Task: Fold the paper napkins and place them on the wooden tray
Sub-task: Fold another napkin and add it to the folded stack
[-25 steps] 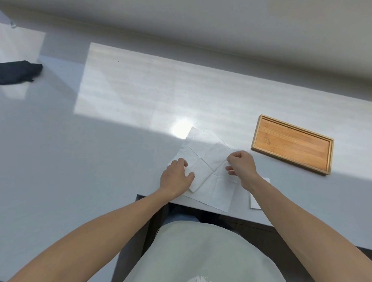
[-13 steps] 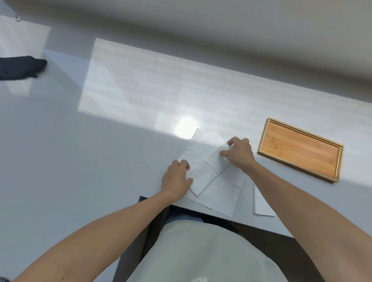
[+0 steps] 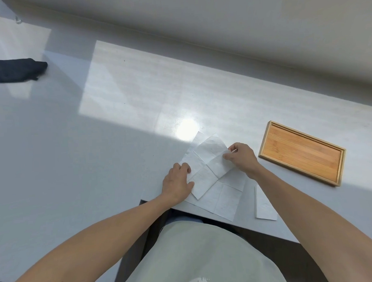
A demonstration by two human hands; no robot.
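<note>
A white paper napkin [image 3: 211, 178] lies unfolded on the table near its front edge, with crease lines showing and another sheet under it. My left hand [image 3: 178, 183] rests flat on the napkin's left part. My right hand [image 3: 242, 158] pinches the napkin's right corner and lifts it a little off the table. A folded white napkin [image 3: 264, 205] lies to the right, partly under my right forearm. The wooden tray [image 3: 265, 144] sits further right, with nothing in it.
A dark cloth [image 3: 14, 70] lies at the far left of the white table [image 3: 137, 100]. A wall runs along the back edge. My torso is close to the table's front edge.
My right hand has slid up and to the right along the napkin and now lifts its corner. My left hand stayed on the napkin's left part.
</note>
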